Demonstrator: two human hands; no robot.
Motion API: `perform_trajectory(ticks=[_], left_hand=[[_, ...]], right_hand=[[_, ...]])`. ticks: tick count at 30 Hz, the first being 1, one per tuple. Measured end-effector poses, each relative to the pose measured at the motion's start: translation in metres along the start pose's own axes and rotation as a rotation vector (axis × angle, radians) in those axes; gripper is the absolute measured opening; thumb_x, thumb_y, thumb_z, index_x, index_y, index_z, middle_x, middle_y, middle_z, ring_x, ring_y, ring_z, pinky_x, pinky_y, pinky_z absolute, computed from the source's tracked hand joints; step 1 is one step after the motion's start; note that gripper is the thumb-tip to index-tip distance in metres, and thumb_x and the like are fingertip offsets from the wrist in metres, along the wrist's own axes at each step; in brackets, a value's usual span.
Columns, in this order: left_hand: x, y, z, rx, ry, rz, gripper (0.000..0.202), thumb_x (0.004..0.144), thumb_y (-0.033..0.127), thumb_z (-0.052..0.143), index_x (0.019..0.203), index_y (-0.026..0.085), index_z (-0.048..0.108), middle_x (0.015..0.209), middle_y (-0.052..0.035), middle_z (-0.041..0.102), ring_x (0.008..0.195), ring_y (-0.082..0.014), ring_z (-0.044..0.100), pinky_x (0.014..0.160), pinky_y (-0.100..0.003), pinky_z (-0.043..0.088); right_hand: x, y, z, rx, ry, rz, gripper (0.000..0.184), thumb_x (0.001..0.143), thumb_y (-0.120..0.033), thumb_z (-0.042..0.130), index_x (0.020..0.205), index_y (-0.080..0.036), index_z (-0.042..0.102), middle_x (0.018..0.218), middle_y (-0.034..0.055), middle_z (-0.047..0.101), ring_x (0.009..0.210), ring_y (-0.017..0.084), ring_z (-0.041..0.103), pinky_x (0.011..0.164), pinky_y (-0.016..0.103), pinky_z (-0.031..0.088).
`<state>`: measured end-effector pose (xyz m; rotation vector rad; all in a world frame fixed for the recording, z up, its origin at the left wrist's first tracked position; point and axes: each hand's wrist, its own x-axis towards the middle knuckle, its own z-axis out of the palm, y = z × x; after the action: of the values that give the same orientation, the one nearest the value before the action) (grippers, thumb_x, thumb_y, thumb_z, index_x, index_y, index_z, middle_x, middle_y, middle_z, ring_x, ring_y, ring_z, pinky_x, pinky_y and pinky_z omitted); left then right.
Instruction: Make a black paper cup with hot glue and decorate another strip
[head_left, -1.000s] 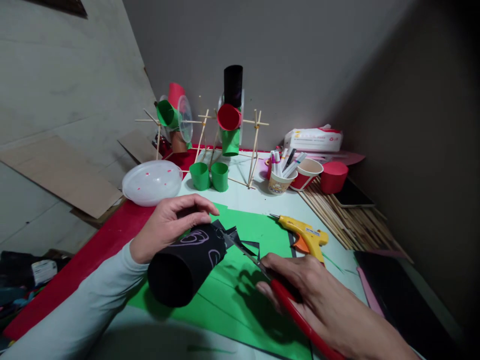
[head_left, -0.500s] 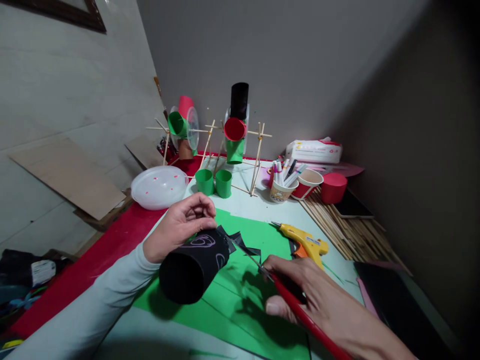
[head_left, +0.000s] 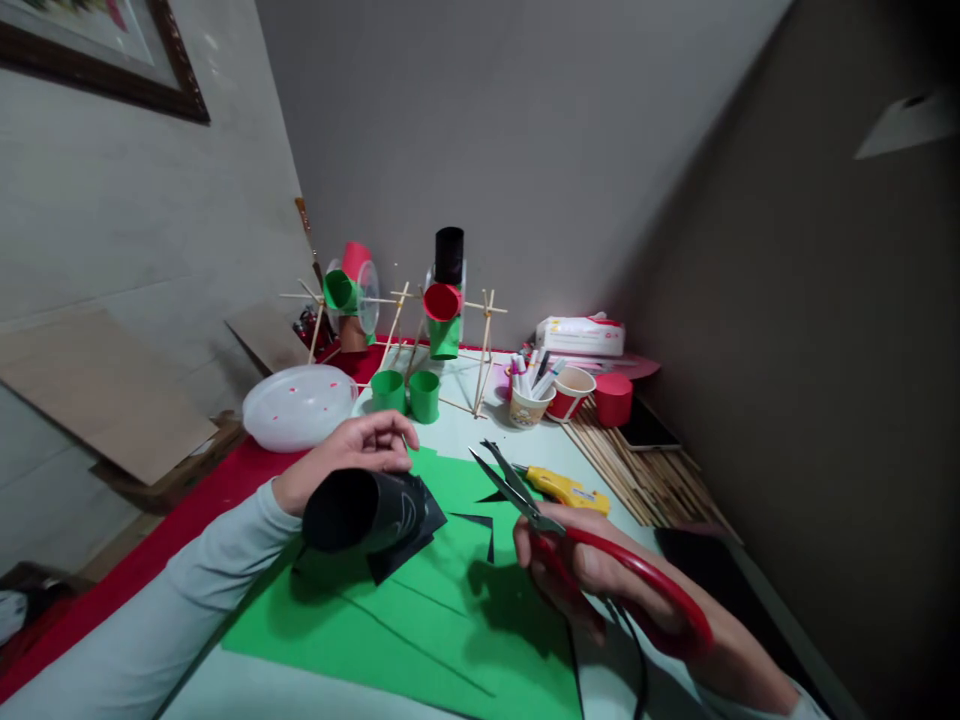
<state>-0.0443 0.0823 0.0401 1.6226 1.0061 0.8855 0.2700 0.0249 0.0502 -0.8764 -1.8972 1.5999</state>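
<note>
While grasping black tube [head_left: 391, 508] in left hand [head_left: 352, 450], scissors [head_left: 546, 522] in right hand [head_left: 630, 585], possibly risking nick by swinging parted blades [head_left: 514, 492] too close.

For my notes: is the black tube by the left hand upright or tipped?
Tipped: the black tube slants, its open mouth facing sideways, not straight up.

Nothing legible: print on the pack [head_left: 580, 338], glue gun [head_left: 568, 490] and cup [head_left: 531, 412] is too small, lines on the tube [head_left: 390, 512] too faint.
</note>
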Motion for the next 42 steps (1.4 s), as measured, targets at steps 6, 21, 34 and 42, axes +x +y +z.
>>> perform_trajectory(ticks=[6,21,34,42], left_hand=[[0.018,-0.017,0.037,0.149,-0.300,-0.056,0.021,0.092,0.035,0.067,0.095,0.014,0.066,0.084,-0.0004,0.066,0.073,-0.0151,0.064,0.068,-0.032,0.055],[0.031,0.031,0.067,-0.406,-0.305,-0.011,0.059,0.081,0.040,0.076,0.134,0.021,0.060,0.126,-0.0166,0.069,0.114,-0.0274,0.066,0.089,-0.032,0.051],[0.031,0.041,0.078,-0.623,-0.308,0.005,0.027,0.070,0.026,0.088,0.093,0.015,0.078,0.082,-0.0093,0.077,0.073,-0.0198,0.072,0.069,-0.027,0.054],[0.033,0.045,0.090,-0.680,-0.199,-0.004,0.025,0.066,0.030,0.091,0.077,0.016,0.074,0.068,0.0011,0.064,0.060,-0.0095,0.060,0.059,-0.019,0.049]], right_hand=[[0.017,0.028,-0.009,0.347,-0.192,-0.067,0.059,0.087,-0.073,0.052,0.097,-0.016,0.062,0.058,-0.0035,0.051,0.044,0.011,0.044,0.043,0.025,0.032],[0.024,0.047,-0.007,0.725,-0.368,-0.067,0.064,0.086,-0.072,0.052,0.100,-0.011,0.061,0.064,-0.0001,0.058,0.038,0.008,0.048,0.034,0.019,0.044],[0.025,0.057,-0.008,0.898,-0.526,-0.094,0.073,0.086,-0.069,0.053,0.101,0.001,0.065,0.064,0.0070,0.063,0.035,0.012,0.053,0.027,0.021,0.041],[0.027,0.065,-0.006,0.881,-0.519,-0.080,0.079,0.081,-0.078,0.049,0.093,-0.002,0.065,0.062,0.0063,0.062,0.033,0.011,0.051,0.026,0.019,0.036]])
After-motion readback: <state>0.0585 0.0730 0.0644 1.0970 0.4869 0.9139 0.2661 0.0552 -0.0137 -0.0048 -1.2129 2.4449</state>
